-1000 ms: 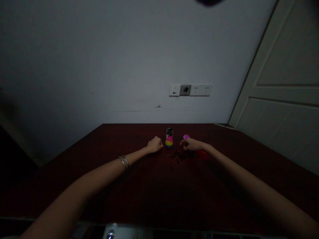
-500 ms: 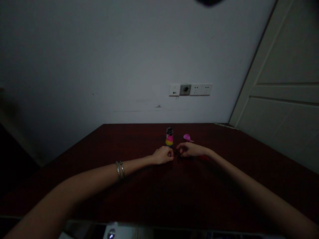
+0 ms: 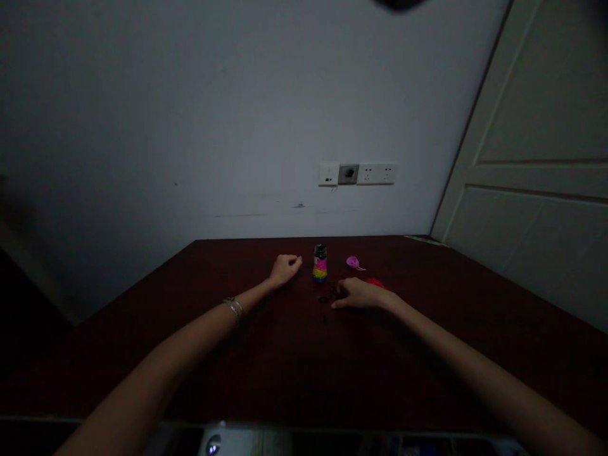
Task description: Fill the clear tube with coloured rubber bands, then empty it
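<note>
A small jar (image 3: pixel 320 265) stands upright on the dark red table, with pink, yellow and blue bands of colour around it and a dark mouth. To its left, my left hand (image 3: pixel 285 269) rests with curled fingers, apart from the jar; whatever those fingers may hold is hidden. My right hand (image 3: pixel 355 293) is low over the table in front and to the right of the jar, thumb and fingers apart. Small dark loops (image 3: pixel 323 299) lie by its fingertips, hard to make out against the table. Behind its wrist shows a red bundle (image 3: pixel 376 283).
A small purple piece with a thin string (image 3: pixel 353 261) lies behind my right hand. The table (image 3: pixel 266 373) runs back to a pale wall with a row of sockets (image 3: pixel 357 174). A panelled door (image 3: pixel 536 209) is on the right.
My left hand came in beside my right hand in front of the jar, then drew back to the jar's left. My right hand moved slightly nearer me, its thumb now spread. The view shifted slightly.
</note>
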Tool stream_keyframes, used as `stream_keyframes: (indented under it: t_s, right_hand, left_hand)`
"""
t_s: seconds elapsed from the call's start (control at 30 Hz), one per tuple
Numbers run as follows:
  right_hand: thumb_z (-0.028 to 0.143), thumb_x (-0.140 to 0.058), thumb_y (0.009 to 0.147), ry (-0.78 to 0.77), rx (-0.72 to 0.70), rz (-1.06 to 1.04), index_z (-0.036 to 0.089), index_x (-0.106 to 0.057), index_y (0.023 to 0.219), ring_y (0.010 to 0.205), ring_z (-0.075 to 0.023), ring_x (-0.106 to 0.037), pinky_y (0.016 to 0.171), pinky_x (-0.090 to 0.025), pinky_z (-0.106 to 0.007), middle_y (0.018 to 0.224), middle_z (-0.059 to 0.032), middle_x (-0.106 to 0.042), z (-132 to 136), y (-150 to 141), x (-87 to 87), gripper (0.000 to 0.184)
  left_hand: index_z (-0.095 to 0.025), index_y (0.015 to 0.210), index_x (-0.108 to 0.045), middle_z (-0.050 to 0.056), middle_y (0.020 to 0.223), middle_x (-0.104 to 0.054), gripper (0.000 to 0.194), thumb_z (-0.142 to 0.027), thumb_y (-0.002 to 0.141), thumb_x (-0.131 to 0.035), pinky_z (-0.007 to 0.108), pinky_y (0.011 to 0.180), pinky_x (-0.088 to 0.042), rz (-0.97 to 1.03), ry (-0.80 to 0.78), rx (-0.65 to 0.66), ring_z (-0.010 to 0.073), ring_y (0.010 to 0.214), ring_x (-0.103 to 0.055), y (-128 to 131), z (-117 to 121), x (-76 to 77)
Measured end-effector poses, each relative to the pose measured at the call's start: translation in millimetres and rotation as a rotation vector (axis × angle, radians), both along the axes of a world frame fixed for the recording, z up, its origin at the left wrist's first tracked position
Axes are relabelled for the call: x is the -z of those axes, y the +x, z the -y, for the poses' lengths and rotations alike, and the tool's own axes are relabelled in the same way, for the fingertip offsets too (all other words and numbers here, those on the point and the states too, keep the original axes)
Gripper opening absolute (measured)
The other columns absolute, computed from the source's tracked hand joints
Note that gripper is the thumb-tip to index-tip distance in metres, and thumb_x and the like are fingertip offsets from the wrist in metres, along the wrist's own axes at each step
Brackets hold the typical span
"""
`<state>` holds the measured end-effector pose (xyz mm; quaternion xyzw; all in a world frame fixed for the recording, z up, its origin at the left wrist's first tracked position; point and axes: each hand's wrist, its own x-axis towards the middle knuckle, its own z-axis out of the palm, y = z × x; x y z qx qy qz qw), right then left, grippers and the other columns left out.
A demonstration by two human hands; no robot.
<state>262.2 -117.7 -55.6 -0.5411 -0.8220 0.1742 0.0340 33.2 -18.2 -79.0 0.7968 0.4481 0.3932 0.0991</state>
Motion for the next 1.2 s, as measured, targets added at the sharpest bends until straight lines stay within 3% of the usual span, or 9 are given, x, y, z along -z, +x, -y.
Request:
stream_keyframes:
  t_s: [0.13, 0.33, 0.77, 0.97, 1.2]
  right_hand:
    - [0.026, -0.063, 0.068, -0.014, -0.007, 0.027, 0.014, -0.06, 0.087, 0.072, -0.0159, -0.058, 0.055, -0.038, -0.021, 0.085, -0.0063, -0.064, 1.3, -7.0, -4.2, 0.023]
    - [0.014, -0.059, 0.066, -0.02, -0.005, 0.027, 0.014, -0.062, 0.088, 0.069, -0.0133, -0.057, 0.053, -0.037, -0.019, 0.082, -0.0044, -0.064, 4.5, -10.9, -8.7, 0.023]
    - [0.009, -0.057, 0.059, -0.012, 0.014, -0.113, 0.014, -0.067, 0.075, 0.061, -0.0126, -0.055, 0.051, -0.037, -0.019, 0.069, -0.0021, -0.064, 1.0, -11.3, -9.3, 0.019]
    - [0.012, -0.055, 0.06, 0.025, 0.076, -0.288, 0.012, -0.067, 0.078, 0.058, -0.0107, -0.054, 0.051, -0.038, -0.019, 0.066, -0.0016, -0.063, -18.4, -1.6, -31.8, 0.022]
    - [0.017, -0.058, 0.062, 0.016, 0.076, -0.517, 0.01, -0.069, 0.085, 0.057, -0.0114, -0.055, 0.052, -0.042, -0.021, 0.067, -0.0042, -0.066, -52.5, 3.3, -79.8, 0.026]
  left_hand:
    - [-0.014, 0.051, -0.052, -0.001, 0.05, -0.042, 0.045, -0.044, 0.08, -0.036, 0.022, 0.052, -0.026, 0.029, -0.046, -0.152, 0.0098, 0.051, -0.04, -15.1, -14.5, 6.5]
    - [-0.014, 0.056, -0.058, 0.001, 0.057, -0.055, 0.043, -0.042, 0.08, -0.035, 0.022, 0.056, -0.031, 0.117, -0.085, -0.295, 0.0126, 0.056, -0.05, -32.4, -20.9, 17.0]
    - [-0.014, 0.06, -0.063, 0.002, 0.049, -0.055, 0.043, -0.038, 0.079, -0.032, 0.021, 0.055, -0.037, 0.203, -0.234, -0.328, 0.0134, 0.052, -0.053, -38.9, -33.4, 23.6]
    - [-0.014, 0.059, -0.063, 0.001, 0.048, -0.054, 0.043, -0.038, 0.08, -0.033, 0.021, 0.054, -0.036, 0.169, -0.264, -0.305, 0.0124, 0.051, -0.051, -39.2, -34.3, 26.0]
    - [-0.015, 0.06, -0.063, 0.001, 0.051, -0.056, 0.042, -0.036, 0.081, -0.034, 0.022, 0.056, -0.036, 0.092, -0.277, -0.304, 0.013, 0.054, -0.053, -37.6, -30.4, 24.1]
